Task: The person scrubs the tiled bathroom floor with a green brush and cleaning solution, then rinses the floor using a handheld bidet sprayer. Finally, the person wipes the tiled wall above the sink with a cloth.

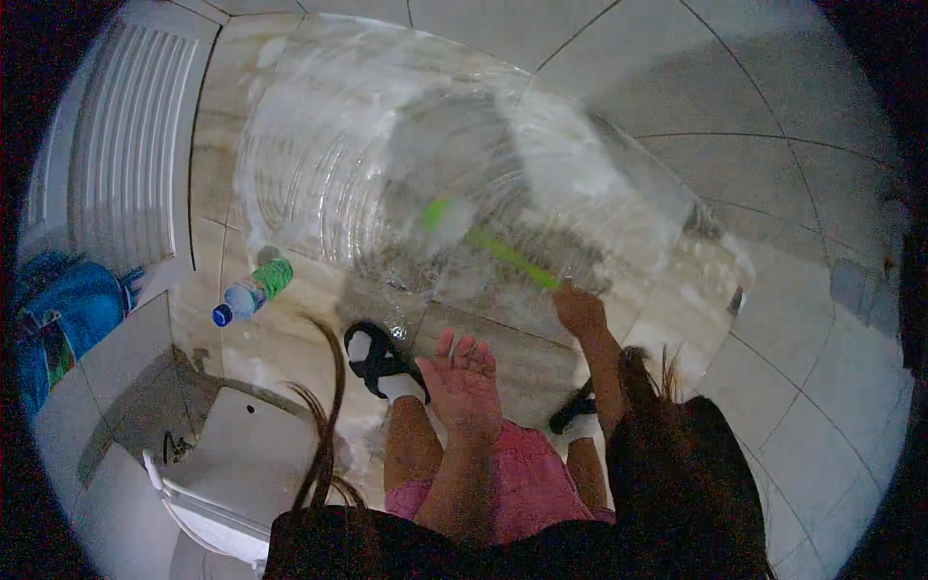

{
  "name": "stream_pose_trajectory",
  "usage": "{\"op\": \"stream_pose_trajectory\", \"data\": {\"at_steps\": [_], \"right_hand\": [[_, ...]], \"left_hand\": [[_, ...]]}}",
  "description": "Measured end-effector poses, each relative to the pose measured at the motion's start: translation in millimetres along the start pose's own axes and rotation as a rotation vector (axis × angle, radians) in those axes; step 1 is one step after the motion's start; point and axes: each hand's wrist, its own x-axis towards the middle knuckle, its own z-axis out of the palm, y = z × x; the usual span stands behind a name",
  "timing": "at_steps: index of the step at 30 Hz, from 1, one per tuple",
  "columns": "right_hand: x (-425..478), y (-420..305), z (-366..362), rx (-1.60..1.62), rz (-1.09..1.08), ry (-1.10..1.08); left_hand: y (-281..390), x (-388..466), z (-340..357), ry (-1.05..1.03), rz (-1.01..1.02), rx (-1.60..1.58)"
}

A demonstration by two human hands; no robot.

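My right hand (580, 308) grips the bright green handle (511, 259) of a cleaning tool, probably a scrubbing brush. Its blurred head shows a green patch (436, 214) beside a whitish area, low over the wet tiled floor (319, 167). White suds with curved streaks cover much of that floor. My left hand (460, 373) hangs above my knees, palm up and fingers apart, with nothing in it. Below and beside it are my black sandals (377, 362), worn over white socks. The bristles cannot be made out.
A plastic bottle (254, 290) with a blue cap and green label is on the floor at left, seemingly on its side. Further left are a slatted white panel (134, 145) and a blue bag (76, 301). A white fixture (239, 442) with a white hose (192, 529) stands at lower left. Tiled walls (725, 80) bound the right.
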Motion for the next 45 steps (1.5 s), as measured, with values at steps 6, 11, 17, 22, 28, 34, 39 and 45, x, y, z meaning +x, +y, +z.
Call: {"op": "stream_pose_trajectory", "data": {"at_steps": [6,11,17,22,28,34,39,45], "right_hand": [[42.3,0.4,100.1,0.128,0.224,0.617],[87.9,-96.2,-75.4,0.099,0.079,-0.234],[153.7,-9.2,-72.0,0.215,0.332,0.184],[55.4,61.7,-73.6,0.026,0.743,-0.081],[157.8,0.1,-158.2,-0.207,0.321,0.029],[315.3,-197.8,-193.5,0.039,0.024,0.269],[249.1,-278.4,-163.7,-0.166,-0.298,0.057],[276.5,-232.7,-170.0,0.18,0.19,0.122]], "left_hand": [[-10.1,0.5,6.3,-0.004,-0.036,-0.017],[6.6,4.6,-5.3,-0.033,-0.007,-0.113],[17.2,4.6,2.3,-0.018,-0.006,-0.106],[57.3,9.5,-5.5,0.011,0.083,-0.218],[87.2,13.1,3.9,0.087,0.125,-0.237],[91.2,25.4,16.0,0.111,0.076,-0.159],[102.4,28.6,13.8,0.12,0.103,-0.208],[106.7,38.0,28.9,0.144,0.086,-0.172]]}}
